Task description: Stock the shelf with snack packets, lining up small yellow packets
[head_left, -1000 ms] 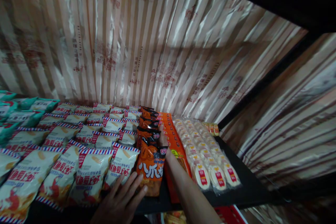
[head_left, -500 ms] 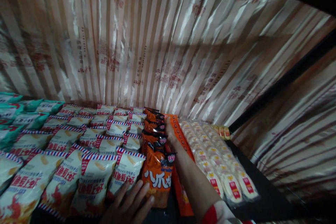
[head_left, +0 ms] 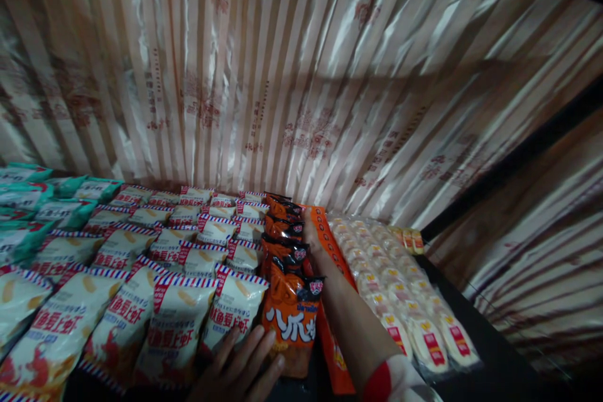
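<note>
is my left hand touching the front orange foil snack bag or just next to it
Touching. The head view shows the left hand with its fingertips pressed on the lower left edge of the front orange foil snack bag, no gap.

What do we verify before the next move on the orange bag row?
1. Left hand flat, fingertips at the foot of the front orange foil snack bag: ok.
2. Right hand deep between the orange bag row and the orange flat carton standing on edge: ok.
3. Right grip: cannot tell, fingers hidden.
4. Orange bags upright, one line: ok.
5. Clear-wrapped round cracker packs apart from the forearm, carton between: ok.
</note>
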Tool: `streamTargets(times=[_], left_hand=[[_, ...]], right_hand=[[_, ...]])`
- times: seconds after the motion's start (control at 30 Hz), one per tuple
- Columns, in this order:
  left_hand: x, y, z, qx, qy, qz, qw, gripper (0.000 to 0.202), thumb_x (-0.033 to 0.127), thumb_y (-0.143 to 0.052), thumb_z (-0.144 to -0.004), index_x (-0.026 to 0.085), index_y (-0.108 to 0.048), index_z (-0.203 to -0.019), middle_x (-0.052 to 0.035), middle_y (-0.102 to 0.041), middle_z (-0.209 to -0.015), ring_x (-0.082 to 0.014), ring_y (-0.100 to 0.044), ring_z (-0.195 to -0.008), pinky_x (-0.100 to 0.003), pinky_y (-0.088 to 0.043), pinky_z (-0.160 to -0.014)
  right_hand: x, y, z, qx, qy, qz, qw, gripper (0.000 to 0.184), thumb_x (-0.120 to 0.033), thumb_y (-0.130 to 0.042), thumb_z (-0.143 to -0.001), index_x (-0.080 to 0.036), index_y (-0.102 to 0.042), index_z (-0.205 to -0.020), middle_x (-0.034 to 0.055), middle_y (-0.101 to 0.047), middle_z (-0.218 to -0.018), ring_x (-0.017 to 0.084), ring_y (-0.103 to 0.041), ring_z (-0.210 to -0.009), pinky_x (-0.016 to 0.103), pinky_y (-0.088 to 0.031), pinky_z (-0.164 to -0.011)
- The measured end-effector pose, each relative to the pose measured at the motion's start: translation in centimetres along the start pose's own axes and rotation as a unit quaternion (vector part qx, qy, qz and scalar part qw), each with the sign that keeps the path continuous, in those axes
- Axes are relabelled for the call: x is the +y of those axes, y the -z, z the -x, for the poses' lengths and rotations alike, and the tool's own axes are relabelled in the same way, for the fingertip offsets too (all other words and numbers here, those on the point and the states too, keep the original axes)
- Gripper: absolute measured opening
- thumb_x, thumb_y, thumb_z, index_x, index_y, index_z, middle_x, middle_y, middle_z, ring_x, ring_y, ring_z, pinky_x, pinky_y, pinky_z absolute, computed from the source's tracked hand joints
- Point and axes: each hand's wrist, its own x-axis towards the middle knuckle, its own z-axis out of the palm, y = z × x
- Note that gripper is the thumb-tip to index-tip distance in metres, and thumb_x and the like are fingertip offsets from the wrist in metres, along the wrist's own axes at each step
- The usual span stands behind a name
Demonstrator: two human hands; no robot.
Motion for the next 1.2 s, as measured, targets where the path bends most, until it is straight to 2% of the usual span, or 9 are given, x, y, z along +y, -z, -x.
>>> streamTargets(times=[0.13,0.23,0.3,0.47,0.6,0.77,0.93,1.07,1.2], left_hand=[[-0.1,0.2,0.0,0.000,-0.003,-0.017,1.000,0.032,0.040,-0.056,-0.085,0.031,-0.058,-0.116,0.0001,-0.057,-0.128,-0.0238,-0.031,-0.134,-0.049,-0.010,-0.115],[-0.1,0.1,0.0,0.003,-0.004,-0.022,1.000,0.030,0.039,-0.052,-0.087,0.032,-0.058,-0.115,0.0011,-0.057,-0.128,-0.0215,-0.035,-0.132,-0.049,-0.010,-0.115],[-0.1,0.0,0.0,0.000,-0.008,-0.022,1.000,0.028,0.038,-0.048,-0.089,0.032,-0.058,-0.115,0.0015,-0.057,-0.128,-0.0205,-0.036,-0.132,-0.049,-0.010,-0.115],[-0.2,-0.3,0.2,0.009,-0.006,-0.022,1.000,0.030,0.038,-0.050,-0.088,0.031,-0.056,-0.117,0.0008,-0.055,-0.131,-0.0204,-0.037,-0.131,-0.049,-0.012,-0.115],[-0.2,0.0,0.2,0.013,0.000,-0.003,1.000,0.036,0.037,-0.058,-0.084,0.030,-0.056,-0.119,-0.0018,-0.051,-0.135,-0.0215,-0.035,-0.132,-0.047,-0.013,-0.114],[-0.1,1.6,0.1,-0.055,0.006,0.045,0.997,0.044,0.037,-0.053,-0.086,0.032,-0.047,-0.130,-0.0022,-0.050,-0.136,-0.0184,-0.035,-0.131,-0.044,-0.007,-0.114],[0.1,3.5,0.0,-0.123,0.031,0.070,0.989,0.047,0.039,-0.049,-0.088,0.035,-0.041,-0.134,0.0006,-0.043,-0.142,-0.0176,-0.032,-0.133,-0.041,-0.008,-0.113],[1.2,3.8,-0.1,-0.079,0.086,0.061,0.991,0.041,0.031,-0.046,-0.089,0.027,-0.048,-0.130,-0.0014,-0.046,-0.140,-0.0217,-0.029,-0.135,-0.044,-0.008,-0.114],[4.2,4.9,-0.3,-0.021,0.160,0.059,0.985,0.039,0.019,-0.042,-0.088,0.020,-0.054,-0.125,-0.0048,-0.053,-0.134,-0.0224,-0.029,-0.135,-0.043,-0.015,-0.114]], right_hand=[[-0.6,-0.5,-0.3,-0.062,-0.105,-0.052,0.991,0.065,-0.063,-0.025,-0.088,-0.012,-0.065,-0.089,0.0091,-0.068,-0.065,0.020,-0.065,-0.067,0.033,-0.052,-0.062],[-1.0,-0.7,-0.5,-0.081,-0.101,-0.051,0.990,0.069,-0.062,-0.018,-0.089,-0.012,-0.065,-0.093,0.0110,-0.070,-0.073,0.020,-0.066,-0.071,0.033,-0.052,-0.063],[-1.2,-0.8,-0.6,-0.085,-0.067,-0.054,0.993,0.065,-0.059,-0.016,-0.091,-0.014,-0.064,-0.094,0.0093,-0.071,-0.075,0.019,-0.066,-0.072,0.032,-0.053,-0.064],[-1.6,-0.9,-1.0,-0.060,-0.057,-0.054,0.995,0.057,-0.056,-0.019,-0.092,-0.020,-0.063,-0.088,0.0062,-0.070,-0.072,0.020,-0.068,-0.077,0.035,-0.055,-0.070],[-1.7,-0.4,-1.1,0.022,-0.024,-0.054,0.998,0.050,-0.055,-0.020,-0.091,-0.025,-0.060,-0.098,0.0043,-0.071,-0.092,0.019,-0.066,-0.090,0.038,-0.054,-0.079],[-1.5,2.2,-0.3,0.089,0.058,-0.036,0.994,0.048,-0.056,-0.028,-0.089,-0.023,-0.062,-0.093,0.0037,-0.067,-0.110,0.014,-0.059,-0.107,0.029,-0.044,-0.094],[-2.6,5.8,1.8,0.167,0.093,-0.025,0.981,0.040,-0.054,-0.038,-0.085,-0.022,-0.061,-0.077,0.0021,-0.071,-0.087,0.015,-0.065,-0.091,0.027,-0.049,-0.082],[-4.0,8.2,4.1,0.166,0.094,0.003,0.982,0.037,-0.053,-0.043,-0.081,-0.023,-0.058,-0.067,0.0005,-0.069,-0.068,0.015,-0.066,-0.075,0.027,-0.051,-0.070],[-4.6,10.2,7.2,0.154,0.100,0.029,0.983,0.028,-0.047,-0.049,-0.079,-0.022,-0.060,-0.071,-0.0011,-0.069,-0.069,0.013,-0.065,-0.071,0.024,-0.049,-0.067]])
